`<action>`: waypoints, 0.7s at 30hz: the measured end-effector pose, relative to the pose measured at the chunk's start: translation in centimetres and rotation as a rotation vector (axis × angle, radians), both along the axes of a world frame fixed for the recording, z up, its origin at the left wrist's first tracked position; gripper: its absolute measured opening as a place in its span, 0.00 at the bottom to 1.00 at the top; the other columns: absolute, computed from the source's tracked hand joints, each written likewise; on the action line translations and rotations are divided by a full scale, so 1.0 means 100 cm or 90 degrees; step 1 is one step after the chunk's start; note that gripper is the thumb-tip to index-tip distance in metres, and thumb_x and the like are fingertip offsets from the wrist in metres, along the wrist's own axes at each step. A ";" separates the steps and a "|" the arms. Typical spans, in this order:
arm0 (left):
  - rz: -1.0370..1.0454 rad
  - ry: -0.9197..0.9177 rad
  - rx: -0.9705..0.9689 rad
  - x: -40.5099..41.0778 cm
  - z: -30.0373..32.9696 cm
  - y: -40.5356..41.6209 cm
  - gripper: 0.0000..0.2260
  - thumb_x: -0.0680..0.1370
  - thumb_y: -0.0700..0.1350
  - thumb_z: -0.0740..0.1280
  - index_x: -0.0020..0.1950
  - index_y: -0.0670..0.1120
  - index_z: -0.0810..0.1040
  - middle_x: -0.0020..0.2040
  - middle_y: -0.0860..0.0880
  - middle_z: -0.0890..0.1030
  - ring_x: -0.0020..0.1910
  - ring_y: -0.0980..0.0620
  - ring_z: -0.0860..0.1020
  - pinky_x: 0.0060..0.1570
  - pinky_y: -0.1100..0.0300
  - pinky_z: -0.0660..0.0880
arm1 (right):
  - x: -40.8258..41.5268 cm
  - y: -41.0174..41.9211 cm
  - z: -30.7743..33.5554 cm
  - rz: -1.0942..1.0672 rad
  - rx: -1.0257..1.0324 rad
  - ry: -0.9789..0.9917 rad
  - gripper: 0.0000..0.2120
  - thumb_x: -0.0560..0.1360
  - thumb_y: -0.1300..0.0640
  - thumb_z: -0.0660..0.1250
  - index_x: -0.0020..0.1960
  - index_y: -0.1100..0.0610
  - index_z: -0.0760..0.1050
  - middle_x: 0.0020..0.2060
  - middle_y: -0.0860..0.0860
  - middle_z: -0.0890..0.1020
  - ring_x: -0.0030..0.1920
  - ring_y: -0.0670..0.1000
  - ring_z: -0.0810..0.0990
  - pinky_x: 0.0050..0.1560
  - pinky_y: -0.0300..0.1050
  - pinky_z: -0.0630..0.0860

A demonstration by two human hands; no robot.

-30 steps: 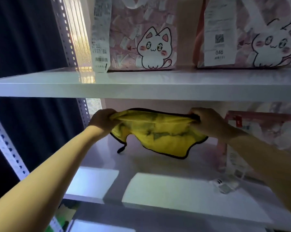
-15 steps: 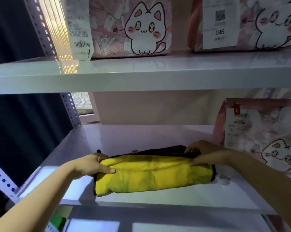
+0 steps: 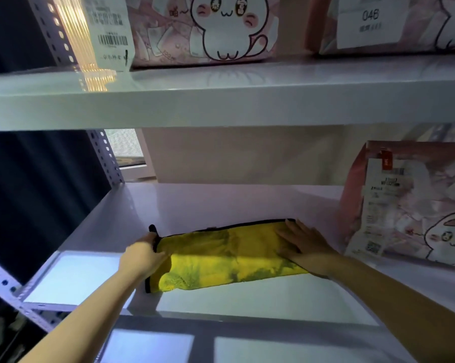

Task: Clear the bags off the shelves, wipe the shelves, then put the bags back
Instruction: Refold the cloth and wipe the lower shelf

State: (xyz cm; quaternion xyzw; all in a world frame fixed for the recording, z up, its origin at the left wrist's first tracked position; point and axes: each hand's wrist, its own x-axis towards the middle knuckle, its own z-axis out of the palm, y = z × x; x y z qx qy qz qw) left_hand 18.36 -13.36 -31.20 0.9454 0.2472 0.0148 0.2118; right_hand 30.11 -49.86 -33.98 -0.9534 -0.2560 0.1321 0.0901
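A folded yellow cloth [image 3: 221, 255] with a black edge lies flat on the middle shelf [image 3: 195, 203] near its front. My left hand [image 3: 142, 258] grips the cloth's left end. My right hand [image 3: 305, 247] lies flat on its right end, fingers spread, pressing it down. A pink bag with a white cat print [image 3: 410, 205] stands on the same shelf at the right. Two more pink cat bags, one [image 3: 202, 27] at the centre and one [image 3: 389, 22] at the right, stand on the upper shelf [image 3: 221, 100].
A perforated metal upright [image 3: 103, 155] holds the shelves at the left, with a dark curtain behind it. A white label with a barcode [image 3: 111, 35] hangs from the upper left bag. A lower shelf [image 3: 273, 344] shows at the bottom.
The cloth came down from mid-air, was folded and now lies on the middle shelf. My right hand went from pinching its edge to lying flat on it. The view tilted downward.
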 end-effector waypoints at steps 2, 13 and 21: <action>-0.037 -0.043 -0.008 0.001 0.004 -0.010 0.14 0.75 0.45 0.68 0.60 0.46 0.75 0.52 0.43 0.81 0.51 0.41 0.78 0.43 0.57 0.72 | -0.001 -0.001 -0.005 -0.008 -0.003 -0.020 0.53 0.55 0.19 0.28 0.76 0.39 0.44 0.77 0.44 0.40 0.76 0.48 0.37 0.74 0.55 0.39; 0.062 -0.016 -0.503 0.034 0.061 -0.048 0.07 0.75 0.34 0.67 0.52 0.42 0.78 0.41 0.41 0.76 0.34 0.47 0.72 0.31 0.61 0.74 | -0.011 -0.022 0.013 -0.023 0.048 0.055 0.26 0.80 0.39 0.49 0.76 0.42 0.50 0.77 0.44 0.49 0.77 0.46 0.45 0.74 0.49 0.40; -0.033 0.009 -0.536 0.095 0.086 -0.199 0.18 0.73 0.32 0.70 0.58 0.42 0.67 0.37 0.41 0.81 0.33 0.46 0.78 0.37 0.55 0.81 | -0.005 -0.031 0.030 -0.203 0.487 0.261 0.22 0.82 0.55 0.56 0.75 0.53 0.60 0.70 0.47 0.65 0.69 0.51 0.67 0.66 0.39 0.64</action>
